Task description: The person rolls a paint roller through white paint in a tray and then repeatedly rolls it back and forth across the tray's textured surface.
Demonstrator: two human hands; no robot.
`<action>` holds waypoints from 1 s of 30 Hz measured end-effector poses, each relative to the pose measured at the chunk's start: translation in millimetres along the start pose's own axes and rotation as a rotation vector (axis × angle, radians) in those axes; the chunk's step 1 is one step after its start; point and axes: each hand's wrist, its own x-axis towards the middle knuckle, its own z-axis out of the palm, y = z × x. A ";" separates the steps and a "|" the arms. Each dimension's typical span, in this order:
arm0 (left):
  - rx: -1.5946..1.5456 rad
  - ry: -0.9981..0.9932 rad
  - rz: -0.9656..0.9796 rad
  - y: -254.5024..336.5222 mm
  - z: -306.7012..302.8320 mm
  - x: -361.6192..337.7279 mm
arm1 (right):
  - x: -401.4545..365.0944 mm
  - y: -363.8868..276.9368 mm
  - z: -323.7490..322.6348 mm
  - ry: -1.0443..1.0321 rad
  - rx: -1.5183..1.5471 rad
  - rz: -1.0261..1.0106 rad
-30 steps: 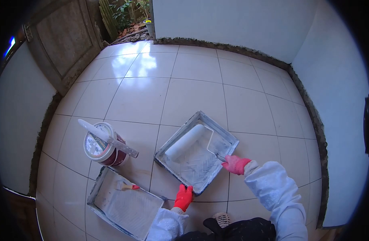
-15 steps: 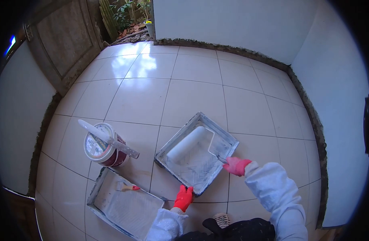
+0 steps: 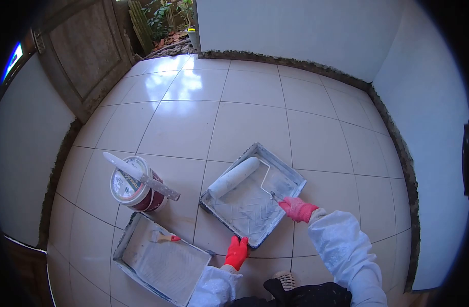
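Head view, looking down on a white tiled floor point(image 3: 316, 138). The right grip point(image 3: 297, 209), in a red glove with a white sleeve behind it, is clenched around the handle of a paint roller point(image 3: 234, 177). The handle itself is hidden inside the glove. Only the bent wire frame shows, running from the glove up to the sleeve. The roller's white sleeve lies along the far left side of the paint tray point(image 3: 247, 212), at or just above its rim — which of the two cannot be told. The tray sits cornerwise on the floor, its ribbed bed smeared with white paint.

The left grip point(image 3: 237, 252), also gloved in red, is closed over the near corner of the same tray, fingers curled on the rim.

To the left stands a paint can point(image 3: 126, 185) with a white lid and a dark red body. A paint-coated stirring stick point(image 3: 142, 177) lies across its top and overhangs on both sides. Just below the can lies a second tray point(image 3: 163, 266), near the first but not touching it. A small brush point(image 3: 164, 237) with a red handle rests in its upper part.

Beyond — white walls point(image 3: 295, 30) on rough, unfinished bases, a wooden door point(image 3: 81, 56) at upper left, and greenery point(image 3: 163, 18) past the opening. A sandalled foot point(image 3: 284, 280) shows at the bottom edge.
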 end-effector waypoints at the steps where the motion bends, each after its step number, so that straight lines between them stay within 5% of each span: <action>1: -0.018 -0.016 -0.029 2.7 0.5 -6.3 | -0.2 1.6 1.3 -0.003 -0.003 -0.003; 5: 0.065 -0.160 -0.012 45.1 -25.5 -62.4 | -13.6 19.9 -7.6 0.069 -0.138 -0.118; 7: -0.093 0.123 0.449 74.4 -58.0 -100.8 | -31.8 18.2 -15.1 0.003 -0.145 -0.036; 9: -0.029 0.636 0.812 94.0 -123.0 -133.8 | -59.4 -3.9 -40.0 -0.168 -0.067 0.201; 12: 0.047 1.193 0.805 106.7 -181.3 -156.0 | -65.9 -3.2 -49.0 -0.178 -0.096 0.214; 16: 0.070 1.014 0.568 103.0 -173.7 -145.4 | -46.1 -7.5 -37.1 -0.110 -0.038 0.155; 19: 0.061 0.980 0.566 102.2 -164.6 -142.0 | -7.3 41.8 21.4 0.243 -0.205 -0.244; 26: 0.016 0.994 0.577 104.4 -158.9 -148.4 | -61.1 -3.3 -25.4 -0.160 0.025 0.264; 30: -0.009 1.011 0.603 112.6 -155.6 -149.2 | -32.1 -0.9 -9.5 0.040 -0.047 0.039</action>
